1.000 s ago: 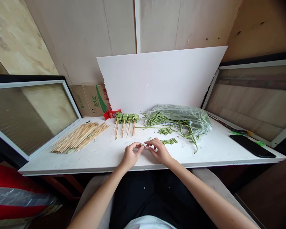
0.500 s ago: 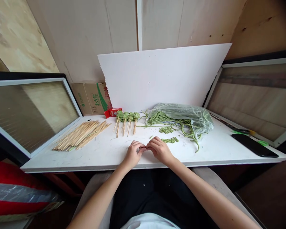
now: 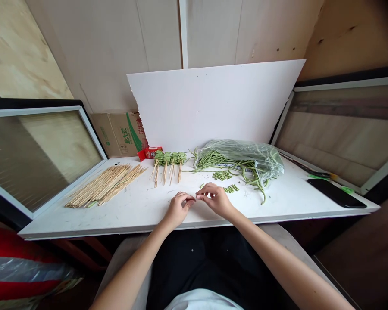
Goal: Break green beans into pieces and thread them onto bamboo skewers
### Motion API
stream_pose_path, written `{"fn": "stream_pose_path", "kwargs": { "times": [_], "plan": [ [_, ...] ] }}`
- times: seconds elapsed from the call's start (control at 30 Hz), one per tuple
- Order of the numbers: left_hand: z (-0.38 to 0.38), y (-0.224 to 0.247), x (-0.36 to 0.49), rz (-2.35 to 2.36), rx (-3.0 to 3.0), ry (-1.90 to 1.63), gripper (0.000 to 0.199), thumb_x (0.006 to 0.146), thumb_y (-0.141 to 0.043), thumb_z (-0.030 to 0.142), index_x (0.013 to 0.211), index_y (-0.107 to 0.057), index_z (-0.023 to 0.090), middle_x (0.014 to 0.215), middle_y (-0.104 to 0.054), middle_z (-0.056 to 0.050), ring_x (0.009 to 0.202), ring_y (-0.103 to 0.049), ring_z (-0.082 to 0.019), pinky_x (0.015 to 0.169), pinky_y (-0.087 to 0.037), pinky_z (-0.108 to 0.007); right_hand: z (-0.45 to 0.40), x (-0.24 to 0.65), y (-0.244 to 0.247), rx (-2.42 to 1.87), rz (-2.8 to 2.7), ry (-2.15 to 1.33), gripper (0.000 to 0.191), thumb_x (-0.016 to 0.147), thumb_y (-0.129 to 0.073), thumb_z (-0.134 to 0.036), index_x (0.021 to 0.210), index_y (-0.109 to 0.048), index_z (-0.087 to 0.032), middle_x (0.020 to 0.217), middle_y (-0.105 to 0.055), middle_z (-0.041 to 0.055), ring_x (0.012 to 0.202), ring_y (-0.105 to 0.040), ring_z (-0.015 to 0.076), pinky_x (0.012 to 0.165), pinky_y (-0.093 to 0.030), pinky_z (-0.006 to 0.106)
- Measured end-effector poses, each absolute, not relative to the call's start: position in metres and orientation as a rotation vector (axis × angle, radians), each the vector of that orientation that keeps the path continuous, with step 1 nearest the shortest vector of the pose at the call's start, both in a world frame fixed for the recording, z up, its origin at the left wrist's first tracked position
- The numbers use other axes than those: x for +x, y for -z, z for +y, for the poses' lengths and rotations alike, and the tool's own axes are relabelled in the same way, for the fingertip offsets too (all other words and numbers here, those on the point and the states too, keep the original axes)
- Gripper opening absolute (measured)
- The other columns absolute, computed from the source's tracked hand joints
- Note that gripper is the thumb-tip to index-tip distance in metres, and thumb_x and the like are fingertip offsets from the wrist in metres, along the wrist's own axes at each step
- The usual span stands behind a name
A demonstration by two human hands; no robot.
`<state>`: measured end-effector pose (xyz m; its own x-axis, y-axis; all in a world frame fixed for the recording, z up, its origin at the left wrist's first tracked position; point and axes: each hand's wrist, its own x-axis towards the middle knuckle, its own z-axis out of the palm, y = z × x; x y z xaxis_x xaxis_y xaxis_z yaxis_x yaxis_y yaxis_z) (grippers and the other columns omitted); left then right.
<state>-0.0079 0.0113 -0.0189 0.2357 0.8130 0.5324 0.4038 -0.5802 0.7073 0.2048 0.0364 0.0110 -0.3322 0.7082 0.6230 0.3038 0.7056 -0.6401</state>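
My left hand (image 3: 177,208) and my right hand (image 3: 217,200) meet fingertip to fingertip over the front of the white table. Thumb and fingers of each are pinched together; whatever they hold is too small to make out. Just past my right hand lies a row of cut green bean pieces (image 3: 231,188), partly hidden by it. A small heap of shorter bean pieces (image 3: 222,175) sits behind that row. Farther back on the left, several skewers threaded with bean pieces (image 3: 170,158) lie side by side, their bare sticks pointing toward me.
Many bare bamboo skewers (image 3: 105,185) lie at the left. Long green beans (image 3: 210,161) spill from a clear plastic bag (image 3: 245,151) at the back right. A black phone (image 3: 336,193) lies near the right edge. A small red box (image 3: 150,153) and a cardboard box (image 3: 116,134) stand behind.
The fingertips have drawn slightly apart, and the right hand's fingers have lifted and loosened. A reddish-brown bit seen between the hands before no longer shows clearly. The whole view has shifted slightly.
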Motion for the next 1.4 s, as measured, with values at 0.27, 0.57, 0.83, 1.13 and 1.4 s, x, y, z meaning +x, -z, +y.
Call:
{"fn": "stream_pose_path", "kwargs": {
  "times": [0.27, 0.57, 0.83, 1.13, 1.4],
  "plan": [
    [0.01, 0.025, -0.002, 1.132, 2.102, -1.26, 0.014, 0.098, -0.067, 0.026, 0.09, -0.077, 0.02, 0.092, -0.075, -0.007, 0.092, -0.067, -0.021, 0.084, -0.053, -0.034, 0.129, 0.304, -0.006, -1.525, -1.638, -0.339, 0.029, 0.085, -0.071, -0.043, 0.089, -0.085, -0.017, 0.081, -0.08, 0.0119, 0.07, -0.07, 0.0261, 0.066, -0.049, 0.034],
    [0.01, 0.026, -0.003, 1.132, 2.028, -1.267, 0.018, 0.098, -0.068, 0.033, 0.096, -0.08, 0.02, 0.096, -0.075, -0.009, 0.088, -0.07, -0.021, 0.076, -0.056, -0.032, 0.137, 0.324, -0.007, -1.527, -1.509, -0.313, 0.06, 0.097, -0.049, -0.064, 0.091, -0.082, -0.014, 0.085, -0.081, 0.0146, 0.075, -0.071, 0.0285, 0.07, -0.046, 0.035],
    [0.011, 0.027, -0.002, 1.126, 1.725, -1.285, 0.029, 0.09, -0.076, 0.044, 0.093, -0.077, 0.015, 0.085, -0.077, -0.009, 0.072, -0.076, -0.021, 0.071, -0.063, -0.034, 0.065, 0.269, -0.028, -1.08, -1.94, -0.614, 0.048, 0.098, -0.058, -0.062, 0.099, -0.081, -0.02, 0.093, -0.08, 0.0094, 0.078, -0.07, 0.0233, 0.069, -0.05, 0.032],
    [0.005, 0.024, 0.011, 1.083, 1.416, -1.302, 0.042, 0.081, -0.084, 0.053, 0.095, -0.074, 0.014, 0.088, -0.079, -0.012, 0.08, -0.078, -0.024, 0.071, -0.065, -0.034, 0.025, 0.205, -0.008, -0.975, -2.205, -0.533, 0.015, 0.095, -0.071, -0.034, 0.098, -0.082, -0.025, 0.087, -0.079, 0.0056, 0.074, -0.067, 0.0203, 0.072, -0.049, 0.031],
    [0.037, 0.005, -0.08, 1.717, 2.042, -1.265, 0.026, 0.095, -0.066, 0.042, 0.107, -0.075, 0.02, 0.107, -0.079, -0.012, 0.089, -0.073, -0.024, 0.087, -0.058, -0.038, 0.035, 0.217, 0.002, -0.978, -2.073, -0.614, 0.029, 0.1, -0.061, -0.042, 0.103, -0.081, -0.022, 0.098, -0.08, 0.009, 0.084, -0.07, 0.024, 0.071, -0.05, 0.032]
  ]
}}
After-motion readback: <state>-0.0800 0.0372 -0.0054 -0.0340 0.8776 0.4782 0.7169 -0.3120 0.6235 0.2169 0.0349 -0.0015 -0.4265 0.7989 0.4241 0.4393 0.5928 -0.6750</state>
